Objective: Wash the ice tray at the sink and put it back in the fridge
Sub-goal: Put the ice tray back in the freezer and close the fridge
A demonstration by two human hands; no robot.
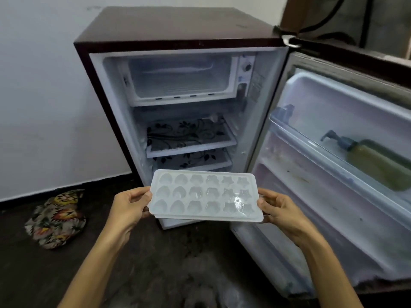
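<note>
A white plastic ice tray [205, 194] with shaped cells is held level in front of the open fridge [178, 36], low by its bottom shelves. My left hand [131, 207] grips the tray's left short edge, thumb on top. Gripping the right short edge is my right hand [281, 210]. The cells look empty. The fridge is a small dark-brown single-door unit; its freezer box [182, 76] at the top stands open and holds nothing I can see.
The fridge door [333, 152] is swung open to the right; a pump bottle of yellowish liquid [373, 161] lies in its upper rack. Two patterned shelves [189, 136] sit inside. A crumpled patterned cloth [56, 218] lies on the dark floor at left, near the white wall.
</note>
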